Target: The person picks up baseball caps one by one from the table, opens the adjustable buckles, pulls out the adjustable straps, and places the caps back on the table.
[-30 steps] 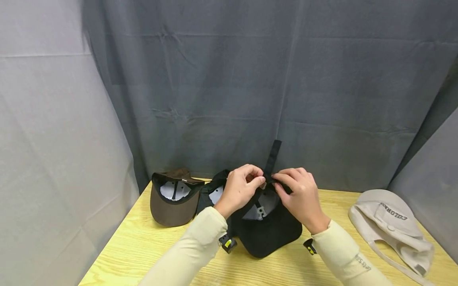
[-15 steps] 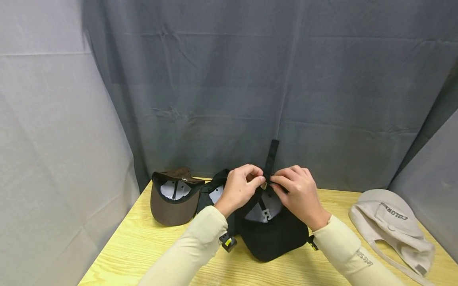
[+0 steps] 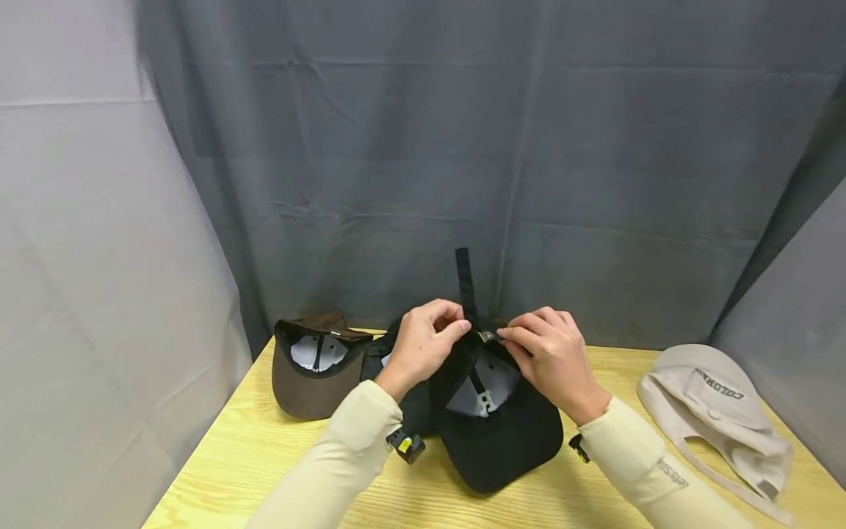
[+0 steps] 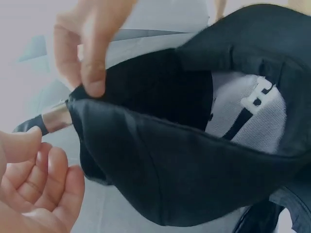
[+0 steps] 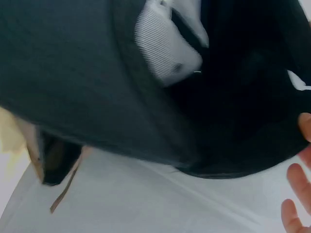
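Note:
A black baseball cap stands upside down on the table, its inside with a white panel facing up. My left hand pinches the cap's black back strap, whose loose end sticks up. A small metal buckle shows between my two hands; in the left wrist view the buckle lies close beside the left thumb. My right hand pinches the cap's back edge by the buckle. In the right wrist view the dark cap fills most of the picture, with fingertips at the right edge.
A brown cap lies upturned at the left. Another dark cap sits partly behind my left hand and the black cap. At the right is a beige cap with lettering and a hanging strap. A grey curtain rises behind the table.
My left hand has moved left, away from the right hand, and the strap's loose end has swung left with it. More of the metal buckle shows. The right hand has barely moved.

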Demonstrator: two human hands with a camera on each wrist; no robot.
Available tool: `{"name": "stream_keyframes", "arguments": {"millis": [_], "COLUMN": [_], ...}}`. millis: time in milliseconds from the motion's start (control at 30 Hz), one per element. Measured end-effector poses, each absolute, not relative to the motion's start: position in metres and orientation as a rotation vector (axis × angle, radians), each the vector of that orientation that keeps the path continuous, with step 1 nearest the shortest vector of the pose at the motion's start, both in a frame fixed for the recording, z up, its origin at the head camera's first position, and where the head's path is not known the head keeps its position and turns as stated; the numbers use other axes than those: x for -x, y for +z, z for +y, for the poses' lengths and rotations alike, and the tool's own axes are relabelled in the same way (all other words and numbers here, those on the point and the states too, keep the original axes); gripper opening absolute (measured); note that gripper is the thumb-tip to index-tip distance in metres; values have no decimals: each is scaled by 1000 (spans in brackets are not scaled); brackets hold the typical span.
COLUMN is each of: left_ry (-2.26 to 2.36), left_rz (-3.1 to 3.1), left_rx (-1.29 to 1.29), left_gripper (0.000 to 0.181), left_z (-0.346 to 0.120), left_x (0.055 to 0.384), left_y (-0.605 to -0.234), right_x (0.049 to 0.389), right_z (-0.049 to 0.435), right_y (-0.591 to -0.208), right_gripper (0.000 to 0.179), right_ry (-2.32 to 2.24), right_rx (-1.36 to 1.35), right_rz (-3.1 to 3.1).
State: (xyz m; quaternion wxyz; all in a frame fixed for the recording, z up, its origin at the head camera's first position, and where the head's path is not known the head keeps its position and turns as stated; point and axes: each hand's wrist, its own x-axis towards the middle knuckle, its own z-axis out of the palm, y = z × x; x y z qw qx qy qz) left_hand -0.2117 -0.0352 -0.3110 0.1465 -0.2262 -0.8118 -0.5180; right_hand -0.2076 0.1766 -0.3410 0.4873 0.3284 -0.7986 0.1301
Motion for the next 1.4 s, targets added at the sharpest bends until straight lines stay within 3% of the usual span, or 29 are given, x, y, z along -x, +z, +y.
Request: {"name": "stream_keyframes", "arguments": {"millis": [200, 600, 1033, 1267, 1400], "left_ry": [-1565, -1642, -1626, -1579, -1464], "left_rz": [-2372, -2350, -2331, -2344, -2357], "left_rx": [619, 570, 506, 567, 609], "left_gripper": [6, 7, 5, 12, 7], "left_z": [-32, -28, -23, -23, -24], "left_x": [214, 209, 206, 204, 199], "left_y": [-311, -308, -317, -322, -324], "right_x": [205, 206, 209, 211, 212], "right_z": [175, 162, 158, 159, 159], "right_y": [-342, -348, -350, -351, -350], "right_gripper": [10, 27, 16, 17, 17], "right_ry": [300, 325, 307, 332, 339], "right_rx": [-776, -778, -879, -819, -792], "right_rz": [-2012, -2033, -1958, -1936, -1899]}}
